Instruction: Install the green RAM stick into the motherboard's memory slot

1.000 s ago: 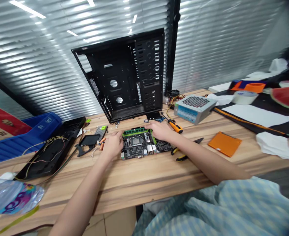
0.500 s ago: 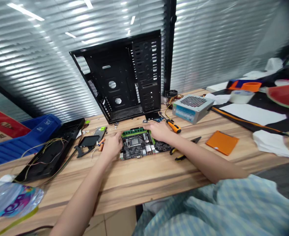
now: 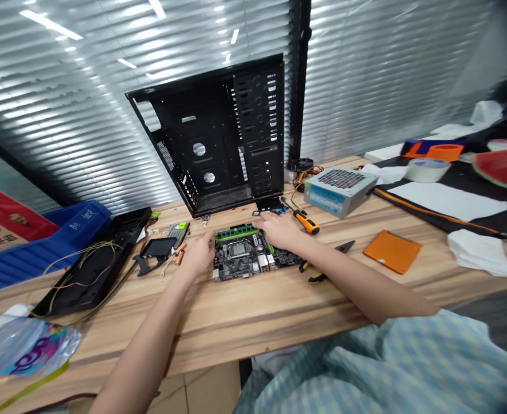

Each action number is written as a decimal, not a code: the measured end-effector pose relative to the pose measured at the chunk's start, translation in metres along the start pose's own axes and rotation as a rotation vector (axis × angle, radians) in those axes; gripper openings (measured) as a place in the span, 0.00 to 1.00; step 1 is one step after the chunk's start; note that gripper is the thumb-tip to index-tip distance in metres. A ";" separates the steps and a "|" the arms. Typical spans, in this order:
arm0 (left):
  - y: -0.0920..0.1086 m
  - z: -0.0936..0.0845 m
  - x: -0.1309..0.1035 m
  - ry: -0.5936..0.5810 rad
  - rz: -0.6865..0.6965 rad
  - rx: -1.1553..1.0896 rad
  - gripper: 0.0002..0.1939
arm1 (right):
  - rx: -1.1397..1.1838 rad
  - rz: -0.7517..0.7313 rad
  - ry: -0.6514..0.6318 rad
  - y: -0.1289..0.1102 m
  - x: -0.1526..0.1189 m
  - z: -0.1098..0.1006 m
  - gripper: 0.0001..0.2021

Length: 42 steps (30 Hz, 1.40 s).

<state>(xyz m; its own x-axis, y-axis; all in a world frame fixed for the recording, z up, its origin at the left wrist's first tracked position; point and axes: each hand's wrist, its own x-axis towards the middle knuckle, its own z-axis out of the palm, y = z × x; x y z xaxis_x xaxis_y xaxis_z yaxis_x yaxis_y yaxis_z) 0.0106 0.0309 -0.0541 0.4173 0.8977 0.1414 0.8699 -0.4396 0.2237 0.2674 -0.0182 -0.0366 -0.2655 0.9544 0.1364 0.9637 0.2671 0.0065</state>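
A motherboard (image 3: pixel 242 263) lies flat on the wooden table in front of me, its bare processor socket (image 3: pixel 238 249) facing up. Along its far edge sits a green memory module (image 3: pixel 236 232) in a lime-green slot. My left hand (image 3: pixel 200 253) has its fingers curled at the module's left end, by the board's corner. At the right end, the bent fingers of my right hand (image 3: pixel 279 231) press on the module and cover part of the board. Both sets of fingertips are partly hidden. Close to my right forearm lie pliers (image 3: pixel 317 278) and an orange screwdriver (image 3: pixel 305 221).
Behind the board stands an open black computer case (image 3: pixel 210 138). A power supply (image 3: pixel 342 190) and an orange square case (image 3: pixel 392 251) are on the right. At left are a black panel (image 3: pixel 102 270) with wires, a blue bin (image 3: pixel 84 221) and a plastic bottle (image 3: pixel 33 348).
The whole view has shifted slightly to the right. Both hands keep the same places at the ends of the memory module, and nothing else has visibly moved.
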 end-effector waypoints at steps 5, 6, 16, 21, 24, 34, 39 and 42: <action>0.000 0.001 0.000 -0.006 0.005 0.000 0.20 | 0.018 0.001 -0.004 0.002 0.002 0.003 0.25; 0.000 0.001 -0.001 -0.007 0.004 0.004 0.20 | 0.019 -0.003 -0.003 0.003 0.003 0.003 0.25; 0.000 0.000 0.001 -0.019 0.015 -0.055 0.24 | 0.020 -0.029 0.041 0.004 0.003 0.006 0.24; -0.002 0.001 0.003 -0.018 0.021 -0.062 0.27 | 0.017 -0.024 0.018 0.003 0.001 0.003 0.23; -0.002 0.002 0.003 -0.017 -0.008 -0.050 0.27 | 0.019 -0.024 0.007 0.002 0.001 0.001 0.23; 0.000 0.001 0.001 -0.019 0.004 -0.054 0.31 | 0.013 -0.028 0.007 0.003 0.001 0.002 0.24; 0.004 -0.002 0.000 -0.010 0.016 -0.015 0.30 | 0.020 -0.041 0.007 0.005 0.002 0.002 0.24; 0.007 -0.003 0.000 0.004 0.023 0.014 0.28 | 0.025 -0.043 0.019 0.006 0.002 0.004 0.24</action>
<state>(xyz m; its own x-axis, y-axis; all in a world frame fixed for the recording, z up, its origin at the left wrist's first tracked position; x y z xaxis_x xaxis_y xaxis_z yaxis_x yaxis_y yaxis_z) 0.0158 0.0276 -0.0495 0.4360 0.8873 0.1504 0.8638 -0.4595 0.2065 0.2725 -0.0139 -0.0402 -0.3056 0.9394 0.1555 0.9503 0.3112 -0.0123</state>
